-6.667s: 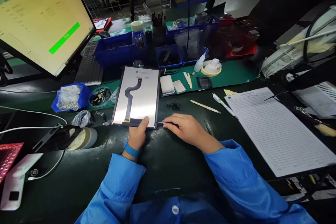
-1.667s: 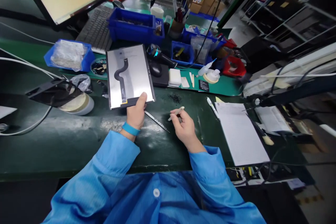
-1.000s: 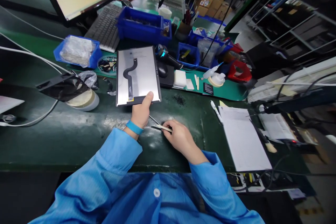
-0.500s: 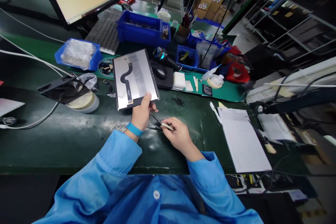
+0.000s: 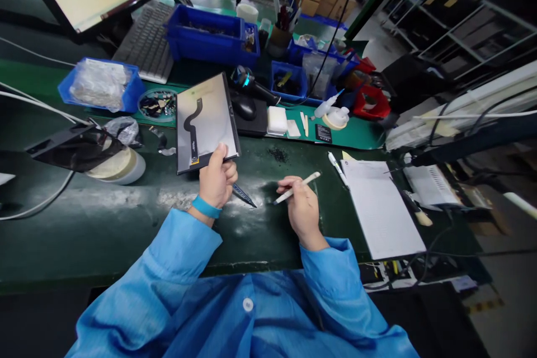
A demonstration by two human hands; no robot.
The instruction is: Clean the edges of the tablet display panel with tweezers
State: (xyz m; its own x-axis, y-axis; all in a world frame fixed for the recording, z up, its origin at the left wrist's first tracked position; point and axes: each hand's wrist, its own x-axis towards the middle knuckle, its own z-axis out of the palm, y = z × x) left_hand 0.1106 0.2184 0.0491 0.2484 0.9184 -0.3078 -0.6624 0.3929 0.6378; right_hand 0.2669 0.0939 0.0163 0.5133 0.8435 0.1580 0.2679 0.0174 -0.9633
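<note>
Panel [image 5: 206, 122] and stick [image 5: 297, 187], both in hand, over dark table [image 5: 126, 224].
Left hand [image 5: 216, 179]: grips panel's near edge, panel tilted up, silver back showing; tweezers [image 5: 244, 196] also in this hand. Right hand [image 5: 302, 207]: closed on stick, tip pointing left toward tweezers, apart.
</note>
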